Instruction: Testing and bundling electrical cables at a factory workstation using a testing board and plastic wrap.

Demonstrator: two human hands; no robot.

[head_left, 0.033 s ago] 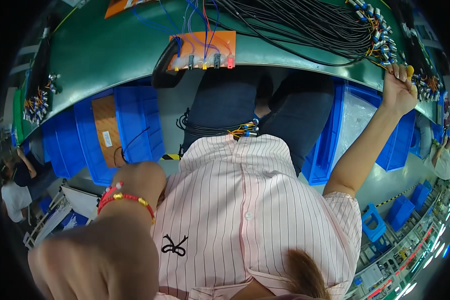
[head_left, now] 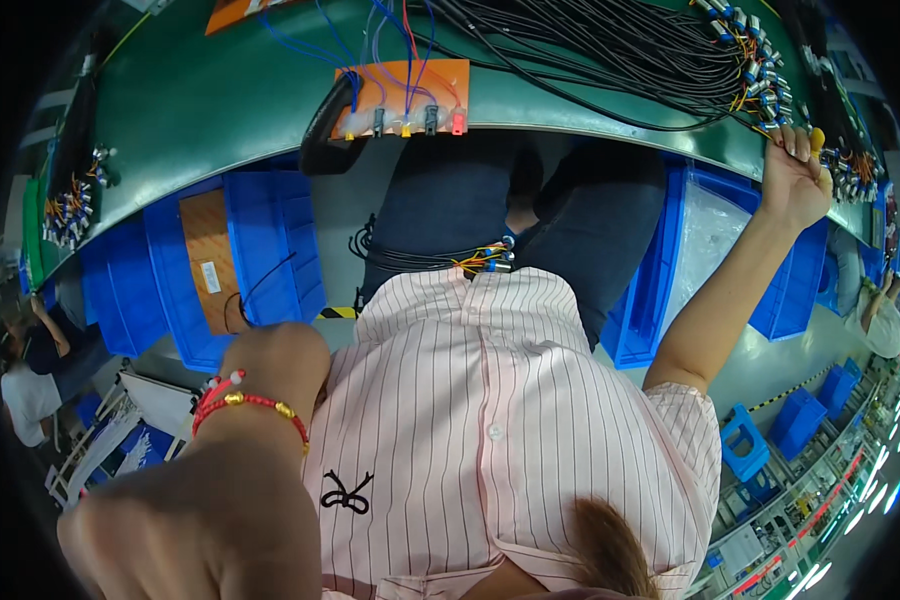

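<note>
Right hand: the right hand [head_left: 798,190] is at the upper right of the frame, at the edge of the green bench [head_left: 220,110], its forearm running down to a striped sleeve.
Right fingers: the fingers [head_left: 794,143] are bent in toward the palm; a small yellow piece [head_left: 817,139] shows at them, and whether they grip it, wear it or pinch a cable cannot be told.
Cable bundle: the black cables [head_left: 610,60] lie across the bench at the upper right; their blue-and-metal connector ends [head_left: 765,80], with orange and yellow wires, are just above and left of the right fingers.
Second bundle: more connector ends [head_left: 852,172] are just beside the right hand, on its right; contact is unclear.
Left hand: the left hand [head_left: 190,520] is large and blurred at the lower left, behind a red beaded bracelet [head_left: 250,400]; its fingertips are out of sight, so whether it is closed or holds something cannot be told. It is well apart from the bench cables.
Lap: a smaller cable bunch [head_left: 415,260] lies across the dark trousers [head_left: 440,195] at the centre.
Orange board: the orange board [head_left: 405,85], carrying wires and small connectors, is at the bench's near edge, upper centre.
Bins: blue bins [head_left: 275,240] stand below the bench on both sides.
</note>
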